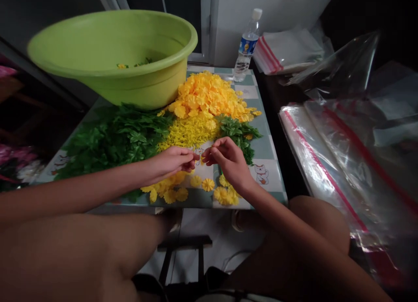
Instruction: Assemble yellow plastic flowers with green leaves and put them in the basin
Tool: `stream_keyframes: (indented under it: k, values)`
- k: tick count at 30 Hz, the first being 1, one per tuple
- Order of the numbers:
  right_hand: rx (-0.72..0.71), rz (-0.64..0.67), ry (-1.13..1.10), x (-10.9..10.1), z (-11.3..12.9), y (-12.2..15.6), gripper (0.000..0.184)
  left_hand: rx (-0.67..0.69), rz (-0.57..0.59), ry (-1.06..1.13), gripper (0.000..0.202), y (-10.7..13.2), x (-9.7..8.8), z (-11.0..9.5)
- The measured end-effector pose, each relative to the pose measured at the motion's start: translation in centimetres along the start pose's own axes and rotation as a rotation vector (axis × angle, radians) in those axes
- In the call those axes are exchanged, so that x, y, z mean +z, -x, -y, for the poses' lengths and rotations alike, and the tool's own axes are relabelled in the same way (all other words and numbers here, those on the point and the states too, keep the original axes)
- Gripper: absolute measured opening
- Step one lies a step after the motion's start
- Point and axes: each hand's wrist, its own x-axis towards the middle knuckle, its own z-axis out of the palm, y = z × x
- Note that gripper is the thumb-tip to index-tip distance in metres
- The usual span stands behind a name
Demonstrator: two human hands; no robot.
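Note:
My left hand [176, 162] and my right hand [230, 162] meet fingertip to fingertip over the front of the table, both pinched. A small yellow flower piece [202, 158] shows at the fingertips of my right hand; its exact shape is too small to tell. What my left fingers hold, if anything, is hidden. Just behind the hands lies a heap of thin yellow flower centres [186, 132], with a larger pile of orange-yellow artificial petals [209, 95] beyond. Loose yellow petal discs [208, 184] are scattered below my hands.
Green artificial leaves [114, 136] cover the table's left; smaller green sprigs [240, 132] lie right. A big lime-green basin [137, 84] stands at the back left, a water bottle [247, 47] at the back right. Clear plastic bags [326, 154] are stacked beside the checked table [263, 149].

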Motion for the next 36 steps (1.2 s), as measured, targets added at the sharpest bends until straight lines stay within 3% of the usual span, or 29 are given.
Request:
stream_keyframes:
  k: [4, 8, 10, 12, 15, 19, 24, 30, 36]
  values:
    - [0.066, -0.063, 0.100, -0.5, -1.5, -0.6, 0.012, -0.057, -0.035, 0.086, 0.013, -0.7, 0.6, 0.7]
    - [-0.030, -0.206, 0.183, -2.1, -1.9, -1.7, 0.014, -0.054, -0.119, -0.027, 0.009, -1.4, 0.5, 1.1]
    - [-0.080, -0.256, 0.218, -3.0, -1.7, -2.1, 0.016, 0.048, -0.149, -0.259, 0.007, -2.0, 0.4, 1.2]
    - [-0.110, -0.252, 0.254, -3.9, -1.5, -2.2, 0.017, 0.251, -0.143, -0.571, 0.010, -2.8, 0.5, 1.4]
    - [-0.152, -0.212, 0.325, -5.0, -1.5, -2.2, 0.017, 0.540, -0.046, -0.944, 0.016, -4.4, 0.9, 1.8]
    - [-0.169, -0.205, 0.401, -6.3, -2.0, -1.8, 0.017, 0.696, 0.036, -1.191, 0.018, -6.4, 1.4, 2.4]
    - [-0.151, -0.211, 0.417, -6.9, -2.2, -1.0, 0.015, 0.768, 0.016, -0.932, 0.013, -6.5, 1.4, 2.2]
    - [-0.050, -0.209, 0.251, -5.5, -1.4, -0.4, 0.015, 0.591, -0.017, -0.560, 0.010, -3.7, 1.6, 1.2]
    - [0.256, 0.105, -0.046, -4.5, -0.9, 0.1, 0.010, 0.478, -0.041, -0.364, 0.008, -2.9, 1.3, 2.0]
